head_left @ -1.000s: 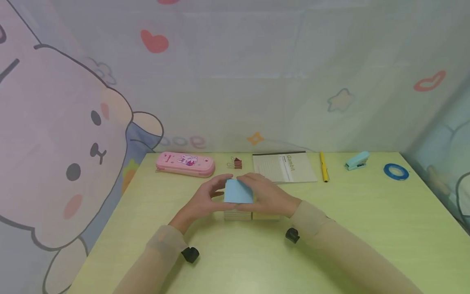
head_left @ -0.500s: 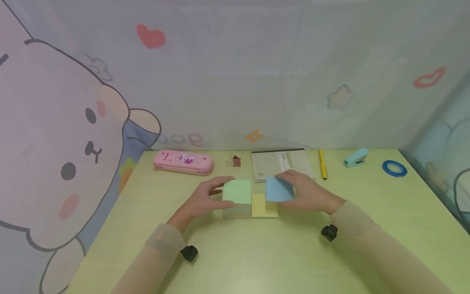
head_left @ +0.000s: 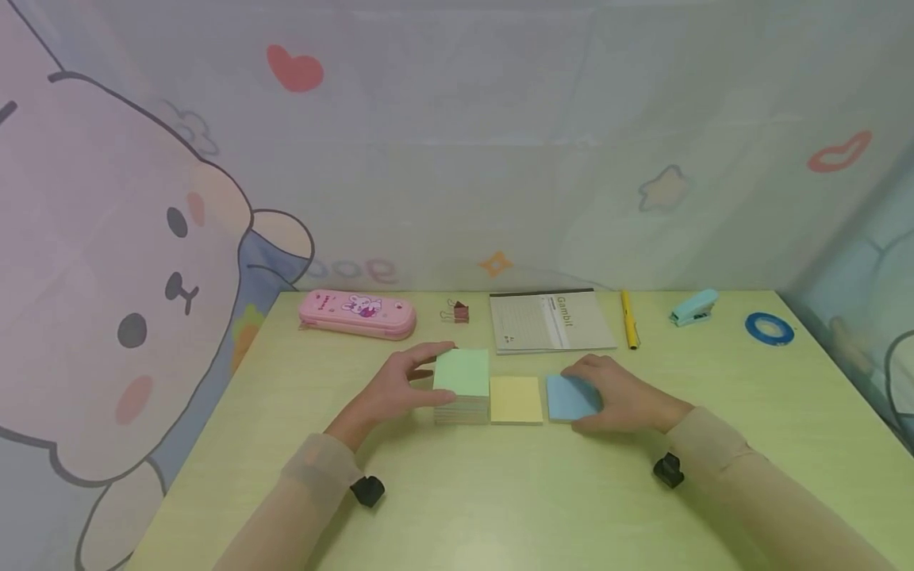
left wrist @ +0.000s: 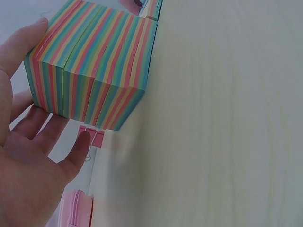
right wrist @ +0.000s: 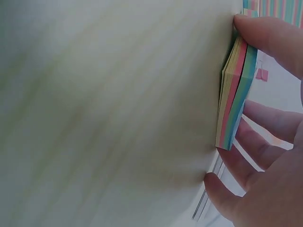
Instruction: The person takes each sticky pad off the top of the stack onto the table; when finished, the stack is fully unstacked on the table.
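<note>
A tall block of sticky notes (head_left: 461, 373) with a green top and striped sides (left wrist: 90, 66) stands on the pale green table (head_left: 457, 492). My left hand (head_left: 420, 379) grips its left side, with the thumb near me and the fingers at the far edge. Beside the block lies a thin yellow pad (head_left: 516, 399). To the right of that, a thin blue-topped pad (head_left: 567, 396) lies on the table. My right hand (head_left: 598, 392) holds this pad (right wrist: 234, 94) between thumb and fingers.
Along the table's far edge lie a pink pencil case (head_left: 357, 313), a binder clip (head_left: 458, 312), a notepad (head_left: 550, 321), a yellow pen (head_left: 628, 319), a mint stapler (head_left: 693, 308) and a blue tape roll (head_left: 769, 327). A printed curtain hangs behind.
My right hand took the blue pad off the block, carried it right past the yellow pad and set it on the table. The green top now shows. My left hand stayed.
</note>
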`<state>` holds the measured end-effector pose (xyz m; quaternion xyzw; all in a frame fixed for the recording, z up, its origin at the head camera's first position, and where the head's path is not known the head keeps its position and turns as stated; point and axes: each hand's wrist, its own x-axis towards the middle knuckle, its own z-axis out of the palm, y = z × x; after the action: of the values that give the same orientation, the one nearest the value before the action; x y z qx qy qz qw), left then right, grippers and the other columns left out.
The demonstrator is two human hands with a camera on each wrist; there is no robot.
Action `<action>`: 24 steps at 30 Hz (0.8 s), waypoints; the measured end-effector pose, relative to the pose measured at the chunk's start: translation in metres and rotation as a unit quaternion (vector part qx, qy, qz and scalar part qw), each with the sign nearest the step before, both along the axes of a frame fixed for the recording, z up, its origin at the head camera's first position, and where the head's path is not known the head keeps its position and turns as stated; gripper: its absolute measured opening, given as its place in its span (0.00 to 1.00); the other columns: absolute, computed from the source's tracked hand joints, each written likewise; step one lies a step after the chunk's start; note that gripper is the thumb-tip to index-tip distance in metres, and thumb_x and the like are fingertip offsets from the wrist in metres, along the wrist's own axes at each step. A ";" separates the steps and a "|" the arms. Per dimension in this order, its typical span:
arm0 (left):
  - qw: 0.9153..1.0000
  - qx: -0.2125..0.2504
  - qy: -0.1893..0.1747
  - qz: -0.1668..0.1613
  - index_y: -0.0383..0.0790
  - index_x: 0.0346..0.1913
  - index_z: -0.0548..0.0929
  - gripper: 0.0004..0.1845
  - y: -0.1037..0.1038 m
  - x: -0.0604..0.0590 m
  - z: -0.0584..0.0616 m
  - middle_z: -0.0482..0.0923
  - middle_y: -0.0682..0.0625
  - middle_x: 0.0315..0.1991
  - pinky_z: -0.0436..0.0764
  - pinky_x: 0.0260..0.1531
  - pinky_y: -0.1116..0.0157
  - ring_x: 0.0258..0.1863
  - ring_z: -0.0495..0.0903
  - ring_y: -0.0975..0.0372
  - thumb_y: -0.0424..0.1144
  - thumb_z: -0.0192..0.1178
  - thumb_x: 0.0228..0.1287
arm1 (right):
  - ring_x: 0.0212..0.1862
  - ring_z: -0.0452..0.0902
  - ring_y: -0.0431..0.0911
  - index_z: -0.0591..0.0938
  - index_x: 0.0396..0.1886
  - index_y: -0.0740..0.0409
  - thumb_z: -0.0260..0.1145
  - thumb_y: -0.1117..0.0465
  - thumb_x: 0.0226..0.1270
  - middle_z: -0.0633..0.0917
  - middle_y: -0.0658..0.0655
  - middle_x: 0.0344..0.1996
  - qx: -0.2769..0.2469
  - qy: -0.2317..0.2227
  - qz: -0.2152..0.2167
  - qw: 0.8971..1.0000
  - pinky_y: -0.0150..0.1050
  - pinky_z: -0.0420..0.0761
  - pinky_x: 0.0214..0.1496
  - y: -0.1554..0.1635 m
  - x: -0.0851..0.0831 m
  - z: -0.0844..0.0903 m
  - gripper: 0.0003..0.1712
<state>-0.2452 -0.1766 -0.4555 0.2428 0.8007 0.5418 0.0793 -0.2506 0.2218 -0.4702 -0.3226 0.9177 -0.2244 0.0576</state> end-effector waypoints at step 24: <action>1.000 0.008 -0.005 -0.005 0.41 0.76 0.73 0.41 0.000 -0.001 0.000 0.72 0.45 0.75 0.75 0.73 0.44 0.75 0.69 0.49 0.35 0.77 0.61 | 0.55 0.71 0.52 0.79 0.67 0.60 0.84 0.45 0.53 0.79 0.58 0.57 -0.009 -0.004 0.006 1.000 0.42 0.80 0.49 -0.004 0.002 0.000 0.45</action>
<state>-0.2459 -0.1765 -0.4555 0.2441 0.7948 0.5491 0.0842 -0.2486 0.2178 -0.4700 -0.3282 0.9133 -0.2338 0.0593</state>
